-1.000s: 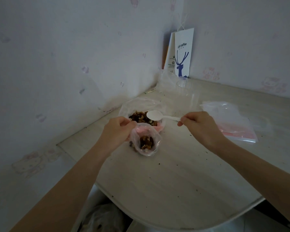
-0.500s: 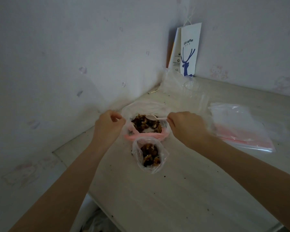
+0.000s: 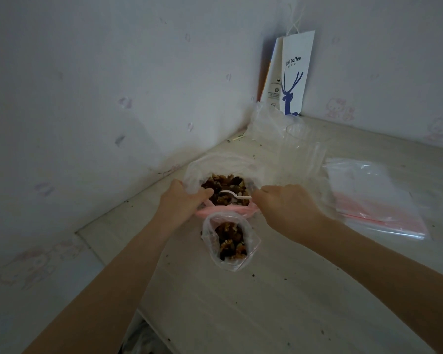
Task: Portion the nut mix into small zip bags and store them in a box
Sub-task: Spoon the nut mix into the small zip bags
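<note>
Left hand gripped the near-left rim of the big nut bag, fingers curled over the plastic. Right hand was closed on the handle of the white plastic spoon, its bowl down in the nut mix. Small zip bag stood open and part-filled on the table, touching the big bag's pink zip edge, with neither hand on it.

Risks as I read them:
- Small bag was unsupported. A nudge from the spoon or a wrist could tip it and dump the portion.
- Its mouth was narrow and slack. A loaded spoon could shed nuts onto the table during the transfer.
- Big bag was soft and held on one side only. Digging hard could fold the rim or drag the bag into the small one.
- Crumbs in the zip track could stop a clean seal.

Spare zip bags lay well apart on the right. No storage box in view.
</note>
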